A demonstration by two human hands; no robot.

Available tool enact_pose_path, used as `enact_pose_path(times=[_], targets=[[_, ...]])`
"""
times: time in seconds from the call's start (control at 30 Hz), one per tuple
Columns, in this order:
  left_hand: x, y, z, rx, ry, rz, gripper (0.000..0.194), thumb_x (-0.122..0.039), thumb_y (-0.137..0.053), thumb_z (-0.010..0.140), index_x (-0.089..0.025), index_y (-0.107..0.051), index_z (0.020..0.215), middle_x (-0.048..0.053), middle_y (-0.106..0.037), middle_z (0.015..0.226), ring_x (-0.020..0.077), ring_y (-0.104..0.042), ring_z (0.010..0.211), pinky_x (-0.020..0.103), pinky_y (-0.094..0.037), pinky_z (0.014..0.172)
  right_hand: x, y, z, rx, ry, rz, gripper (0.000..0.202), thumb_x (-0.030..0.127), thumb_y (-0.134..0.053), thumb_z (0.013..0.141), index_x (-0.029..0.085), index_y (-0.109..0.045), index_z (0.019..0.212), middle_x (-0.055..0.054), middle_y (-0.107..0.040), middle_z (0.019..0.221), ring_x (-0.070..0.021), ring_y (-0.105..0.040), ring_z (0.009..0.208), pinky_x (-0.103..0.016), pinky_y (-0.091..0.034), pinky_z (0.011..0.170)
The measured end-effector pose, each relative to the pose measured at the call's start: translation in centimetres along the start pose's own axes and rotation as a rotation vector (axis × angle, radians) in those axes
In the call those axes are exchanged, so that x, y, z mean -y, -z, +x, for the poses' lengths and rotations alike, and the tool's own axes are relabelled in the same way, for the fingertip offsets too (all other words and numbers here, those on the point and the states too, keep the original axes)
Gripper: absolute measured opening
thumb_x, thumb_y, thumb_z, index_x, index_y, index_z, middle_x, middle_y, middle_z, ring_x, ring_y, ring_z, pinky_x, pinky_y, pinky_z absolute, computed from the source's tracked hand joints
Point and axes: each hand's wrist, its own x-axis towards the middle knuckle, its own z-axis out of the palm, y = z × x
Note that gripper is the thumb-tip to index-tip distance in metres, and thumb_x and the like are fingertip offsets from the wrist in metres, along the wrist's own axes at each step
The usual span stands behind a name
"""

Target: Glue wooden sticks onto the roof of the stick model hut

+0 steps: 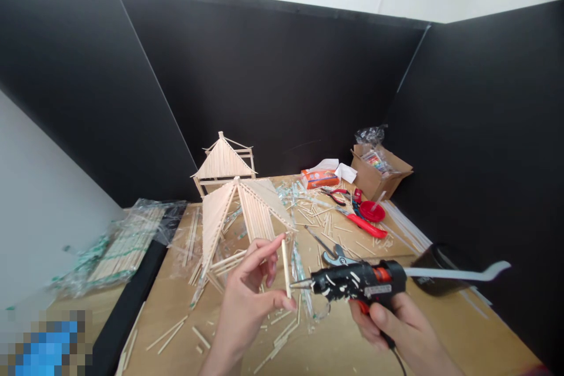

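Observation:
Between the thumb and a fingertip of my left hand (258, 282), a short wooden stick (286, 267) is held upright by its ends. My right hand (392, 320) grips a black hot glue gun (356, 281), its metal nozzle pointing left with the tip at the lower part of the stick. A white glue stick (453, 274) extends from the gun's back. Behind my left hand stands a stick-built model with a peaked roof (258, 217); part of its base is hidden by the hand. A second, similar model (221, 160) stands farther back.
Loose sticks (284, 335) and plastic wrappers lie over the table (163, 288). Red-handled pliers (365, 226), a red dish (372, 211), an orange packet (319, 179) and a cardboard box (374, 179) sit at the back right. Bagged sticks (127, 241) lie left; a dark container (436, 270) stands right.

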Motion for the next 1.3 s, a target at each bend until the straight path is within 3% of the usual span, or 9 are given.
enact_pose_path(times=[0.4, 0.53, 0.63, 0.73, 0.83, 0.97, 1.1, 1.3], targets=[[-0.2, -0.1, 0.1, -0.037, -0.025, -0.035, 0.078, -0.03, -0.094, 0.038, -0.025, -0.072, 0.112, 0.001, -0.049, 0.085, 0.0118, -0.041, 0.07, 0.02, -0.038, 0.056, -0.5, 0.1, -0.4, 0.003, -0.01, -0.024, 0.053, 0.067, -0.055, 0.085, 0.017, -0.053, 0.066, 0.003, -0.041, 0.055, -0.0087, -0.033, 0.048, -0.024, -0.024, 0.048], [-0.1, 0.2, 0.0, -0.033, -0.044, -0.015, 0.076, -0.026, -0.093, 0.043, -0.026, -0.07, 0.115, 0.001, -0.048, 0.087, 0.0119, -0.042, 0.071, 0.021, -0.039, 0.057, 0.0, 0.9, 0.0, -0.122, 0.058, -0.086, 0.05, 0.063, -0.055, 0.086, 0.016, -0.063, 0.071, -0.002, -0.054, 0.059, -0.0111, -0.042, 0.047, -0.025, -0.032, 0.048], [-0.2, 0.3, -0.2, -0.049, -0.102, 0.05, 0.074, -0.023, -0.091, 0.05, -0.028, -0.067, 0.119, 0.001, -0.048, 0.09, 0.0122, -0.043, 0.072, 0.022, -0.04, 0.057, -0.1, 3.8, 0.9, -0.419, 0.068, -0.23, 0.046, 0.06, -0.062, 0.083, 0.015, -0.069, 0.079, -0.006, -0.063, 0.063, -0.0181, -0.055, 0.057, -0.028, -0.042, 0.055], [-0.7, 0.1, -0.4, -0.118, -0.218, 0.215, 0.071, -0.02, -0.088, 0.056, -0.03, -0.065, 0.122, 0.0, -0.046, 0.088, 0.0128, -0.044, 0.074, 0.022, -0.04, 0.06, -1.8, 8.4, 2.2, -0.705, 0.009, -0.382, 0.046, 0.059, -0.072, 0.074, 0.014, -0.069, 0.082, -0.008, -0.068, 0.072, -0.0217, -0.059, 0.067, -0.03, -0.045, 0.059], [-0.9, -0.2, -0.5, -0.17, -0.316, 0.373, 0.07, -0.02, -0.086, 0.061, -0.033, -0.062, 0.126, 0.0, -0.046, 0.088, 0.0127, -0.044, 0.074, 0.023, -0.04, 0.063, -5.0, 13.0, 3.3, -0.803, 0.002, -0.52, 0.055, 0.059, -0.062, 0.079, 0.011, -0.066, 0.105, -0.009, -0.07, 0.084, -0.0226, -0.06, 0.071, -0.031, -0.046, 0.06], [-0.7, -0.3, -0.5, -0.141, -0.336, 0.436, 0.071, -0.022, -0.084, 0.065, -0.034, -0.058, 0.13, 0.0, -0.046, 0.09, 0.0123, -0.044, 0.075, 0.023, -0.041, 0.063, -9.8, 16.8, 4.4, -0.897, -0.072, -0.638, 0.05, 0.053, -0.061, 0.077, 0.007, -0.067, 0.096, -0.013, -0.07, 0.079, -0.029, -0.063, 0.076, -0.037, -0.047, 0.067], [-0.5, -0.3, -0.3, -0.161, -0.374, 0.48, 0.069, -0.023, -0.083, 0.066, -0.035, -0.058, 0.129, -0.001, -0.046, 0.089, 0.0116, -0.045, 0.073, 0.023, -0.042, 0.061, -12.8, 18.6, 5.2, -0.959, -0.143, -0.768, 0.038, 0.047, -0.06, 0.075, 0.011, -0.068, 0.086, -0.015, -0.071, 0.078, -0.0346, -0.065, 0.083, -0.041, -0.047, 0.075], [0.0, -0.7, -0.1, -0.194, -0.451, 0.654, 0.069, -0.023, -0.08, 0.07, -0.037, -0.054, 0.132, 0.0, -0.047, 0.094, 0.0119, -0.047, 0.073, 0.024, -0.045, 0.063, -14.2, 18.8, 4.9, -0.986, -0.163, -0.96, 0.048, 0.049, -0.05, 0.082, 0.008, -0.064, 0.102, -0.021, -0.07, 0.09, -0.0364, -0.065, 0.09, -0.043, -0.048, 0.078]])
